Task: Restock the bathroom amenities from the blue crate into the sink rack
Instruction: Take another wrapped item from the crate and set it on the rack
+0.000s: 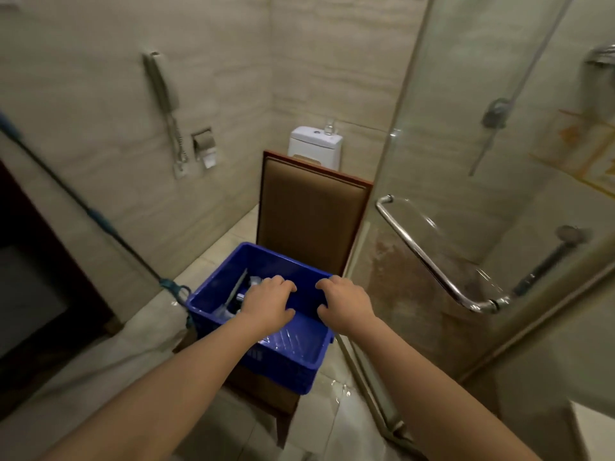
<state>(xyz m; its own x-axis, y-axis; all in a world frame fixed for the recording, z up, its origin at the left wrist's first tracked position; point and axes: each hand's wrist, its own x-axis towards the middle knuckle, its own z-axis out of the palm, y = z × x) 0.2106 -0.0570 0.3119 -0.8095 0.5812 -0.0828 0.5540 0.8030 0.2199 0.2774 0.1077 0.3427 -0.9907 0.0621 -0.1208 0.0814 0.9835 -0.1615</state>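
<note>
A blue crate (299, 361) stands on the seat of a brown padded chair (312, 214). Grey and white amenity packets (238, 294) lie in its left half. My left hand (268, 302) is inside the crate, palm down over those packets with the fingers bent; the hand hides whether it grips one. My right hand (346, 302) hovers over the crate's right half near the far rim, fingers loosely curled, with nothing in it. The sink rack is out of view.
A glass shower door with a chrome handle (429, 257) stands close on the right. Leaning at the left is a mop with a blue handle (100, 221). Behind the chair is a white toilet (314, 144). A wall phone (166, 104) and paper holder (204, 144) hang on the left wall.
</note>
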